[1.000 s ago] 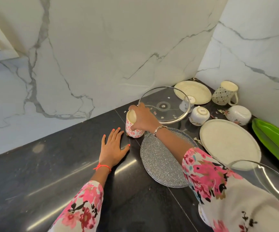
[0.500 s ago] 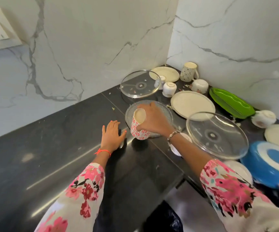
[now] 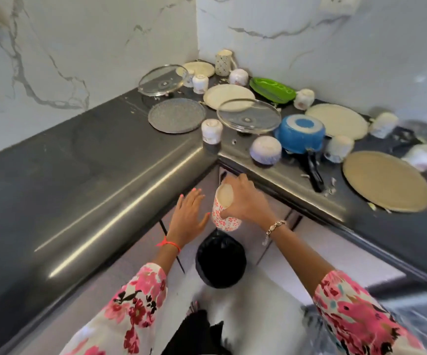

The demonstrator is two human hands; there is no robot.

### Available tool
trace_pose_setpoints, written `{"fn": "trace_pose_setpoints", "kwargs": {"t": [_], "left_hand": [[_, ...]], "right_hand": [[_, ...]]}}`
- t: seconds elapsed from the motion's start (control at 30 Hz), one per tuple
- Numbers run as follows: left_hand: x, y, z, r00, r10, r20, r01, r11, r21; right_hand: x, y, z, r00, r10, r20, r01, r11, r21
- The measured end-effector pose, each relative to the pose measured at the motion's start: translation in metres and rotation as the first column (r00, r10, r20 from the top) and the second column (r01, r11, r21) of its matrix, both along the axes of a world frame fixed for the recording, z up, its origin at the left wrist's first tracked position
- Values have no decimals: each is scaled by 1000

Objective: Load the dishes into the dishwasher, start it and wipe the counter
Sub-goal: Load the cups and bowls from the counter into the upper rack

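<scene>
My right hand (image 3: 245, 201) grips a white cup with red flowers (image 3: 224, 211), held upside down in the air in front of the counter corner, above a black-lined bin (image 3: 220, 260) on the floor. My left hand (image 3: 188, 216) hovers just left of the cup, fingers straight, holding nothing. On the dark counter (image 3: 92, 155) lie several dirty dishes: a grey speckled plate (image 3: 176, 115), two glass lids (image 3: 249, 116) (image 3: 162, 79), cream plates (image 3: 337, 120), a blue pan (image 3: 300, 133) turned over, and several upturned cups (image 3: 211, 130).
A large tan plate (image 3: 386, 180) lies at the right near the counter's edge. A green tray (image 3: 272, 89) and a patterned mug (image 3: 224, 61) stand by the marble wall. Food scraps lie among the dishes. Cabinet fronts run beneath the counter.
My right hand lifted the flowered cup off the counter and brought it back and down over the bin. My left hand left the counter top and moved beside the cup. The view swung right.
</scene>
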State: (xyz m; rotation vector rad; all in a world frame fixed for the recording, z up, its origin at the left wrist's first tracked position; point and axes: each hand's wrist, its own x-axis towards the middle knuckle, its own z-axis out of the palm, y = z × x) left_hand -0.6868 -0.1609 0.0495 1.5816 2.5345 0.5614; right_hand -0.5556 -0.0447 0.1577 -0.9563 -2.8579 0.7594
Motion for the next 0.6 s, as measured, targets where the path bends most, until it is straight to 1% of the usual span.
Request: {"fn": "trace_pose_setpoints", "kwargs": {"t": [0.17,0.33,0.43,0.6], "left_hand": [[77,-54,-27,989,-73,129,89,988,-124],[138,-121,-51,974,-131,183,161,973,-163],[174,-160,-66,960,-184,211,220,963,-157],[242,-221,-75,941,-193,279,246,954,-169]], "right_hand": [[96,-53,-41,990,-120,81,121,993,-15],[178,-127,-92,964,-221,148,233,970,-68],[221,-175,-118,942,-297,158,310,948,-67],[289,-253,-139,906,-394,157,414,902,-122]]}}
